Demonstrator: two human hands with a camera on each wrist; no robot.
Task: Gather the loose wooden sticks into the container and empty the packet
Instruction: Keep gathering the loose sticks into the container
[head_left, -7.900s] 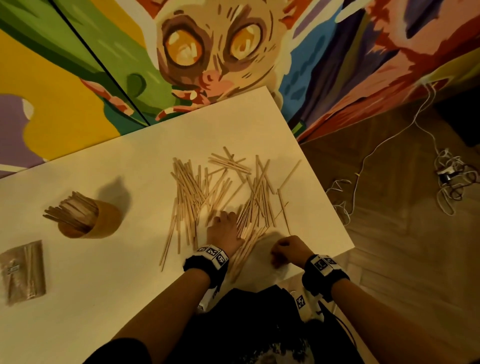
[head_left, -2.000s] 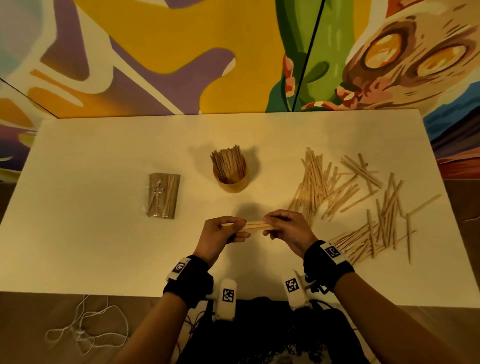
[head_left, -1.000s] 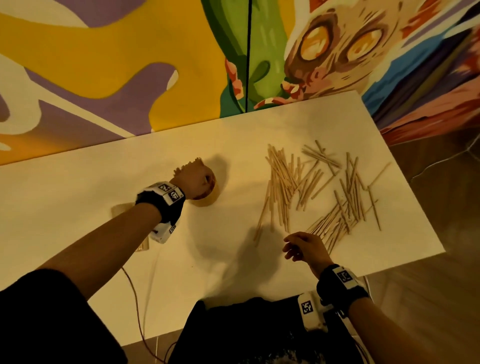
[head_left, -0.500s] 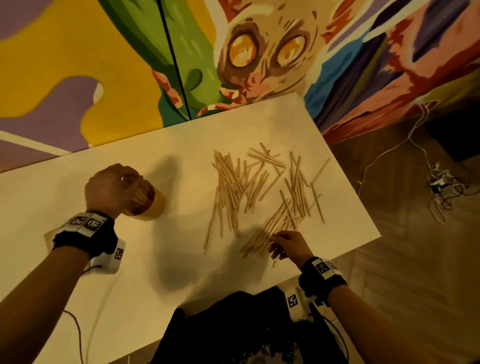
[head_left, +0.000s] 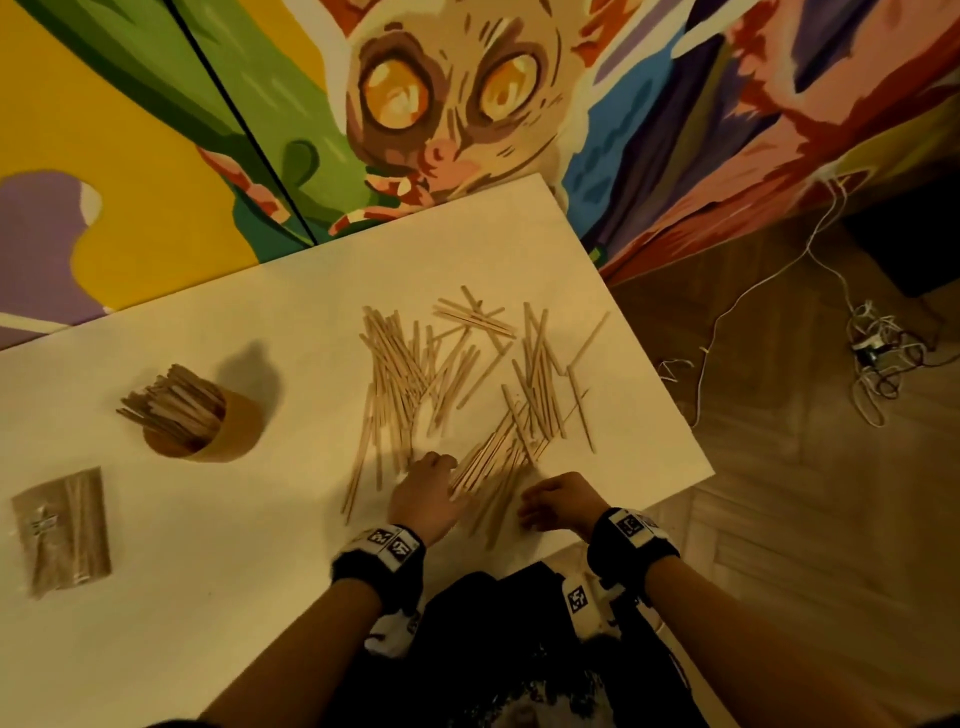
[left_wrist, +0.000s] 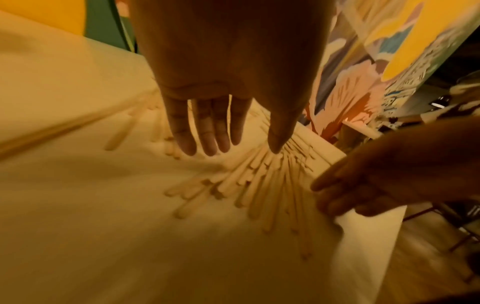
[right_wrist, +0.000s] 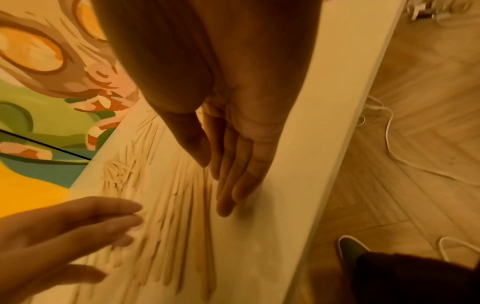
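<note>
Loose wooden sticks (head_left: 457, 384) lie scattered over the right half of the white table (head_left: 249, 597). A round wooden container (head_left: 208, 436), standing left of the pile, holds a bunch of sticks. Further left lies the clear packet (head_left: 62, 530) of sticks, flat on the table. My left hand (head_left: 423, 493) rests with straight fingers (left_wrist: 207, 135) on the near end of the pile (left_wrist: 246, 185). My right hand (head_left: 558, 501) lies flat beside it, its fingers (right_wrist: 233, 174) straight on the table at the pile's right edge. Neither hand holds anything.
The table's right edge (head_left: 675, 415) runs close to the sticks and to my right hand. White cables (head_left: 872, 353) lie on the wooden floor beyond it. A painted wall (head_left: 441, 104) backs the table.
My left hand has left the container and come right to the near end of the loose pile, beside my right hand. My right hand has stayed at the pile's near edge.
</note>
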